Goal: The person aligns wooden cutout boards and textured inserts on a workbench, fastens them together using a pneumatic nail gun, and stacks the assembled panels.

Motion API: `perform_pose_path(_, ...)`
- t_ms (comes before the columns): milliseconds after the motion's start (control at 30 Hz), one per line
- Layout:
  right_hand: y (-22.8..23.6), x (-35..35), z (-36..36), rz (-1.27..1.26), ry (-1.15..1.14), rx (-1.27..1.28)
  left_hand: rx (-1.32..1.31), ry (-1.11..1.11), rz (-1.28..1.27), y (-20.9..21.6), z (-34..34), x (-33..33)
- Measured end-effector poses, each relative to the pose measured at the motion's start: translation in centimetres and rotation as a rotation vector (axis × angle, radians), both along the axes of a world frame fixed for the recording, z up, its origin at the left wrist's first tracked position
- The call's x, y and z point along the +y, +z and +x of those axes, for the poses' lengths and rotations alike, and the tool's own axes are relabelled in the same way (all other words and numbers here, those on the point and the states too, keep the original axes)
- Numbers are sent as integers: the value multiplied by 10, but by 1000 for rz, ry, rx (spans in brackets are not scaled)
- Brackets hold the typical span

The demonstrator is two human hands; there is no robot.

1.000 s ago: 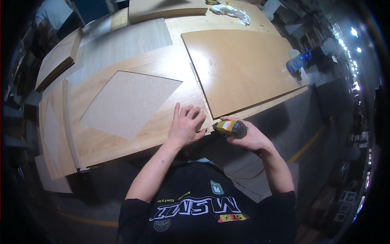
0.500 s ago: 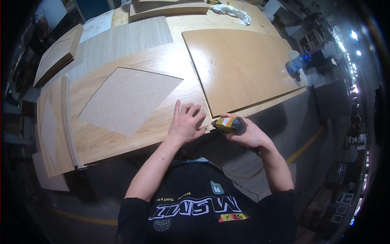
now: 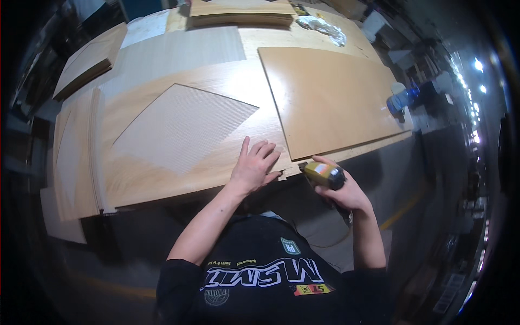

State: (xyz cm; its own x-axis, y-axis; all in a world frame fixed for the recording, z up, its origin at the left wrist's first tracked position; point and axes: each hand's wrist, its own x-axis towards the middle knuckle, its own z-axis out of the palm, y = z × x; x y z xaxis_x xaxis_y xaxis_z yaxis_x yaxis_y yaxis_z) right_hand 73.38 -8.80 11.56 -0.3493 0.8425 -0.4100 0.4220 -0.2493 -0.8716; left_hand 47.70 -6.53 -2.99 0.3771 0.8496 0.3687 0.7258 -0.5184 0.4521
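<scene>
Head view: yellow power tool (image 3: 326, 175) in the right hand (image 3: 349, 194), just right of the inset panel (image 3: 187, 130)'s near right corner, at the near edge of the bench (image 3: 260, 40).
Fingers wrap the tool's body; the left hand (image 3: 253, 169) lies flat, fingers spread, on that corner. Since half a second ago the tool's nose has eased away from the left thumb, so it seems clear of the panel for now; contact with the bench cannot be told. Rightward lies a plain tan panel (image 3: 336, 103), with a blue bottle (image 3: 400, 101) by the bench's right edge.
</scene>
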Motion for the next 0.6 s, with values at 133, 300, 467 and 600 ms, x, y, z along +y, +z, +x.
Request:
perform_pose_path(133, 8, -15, -14, -118, 5, 68, 33, 169, 17, 3, -76, -53)
perform_pose_path(300, 20, -24, -50, -192, 98, 122, 127, 607, -33, 8, -202, -140)
perform_pose_path(467, -14, -18, -105, -153, 245, 163, 18, 1048, -59, -4, -289, -195)
perform_pose_path(600, 53, 3, -97, -116, 408, 129, -161, 1083, -69, 53, -221, -203)
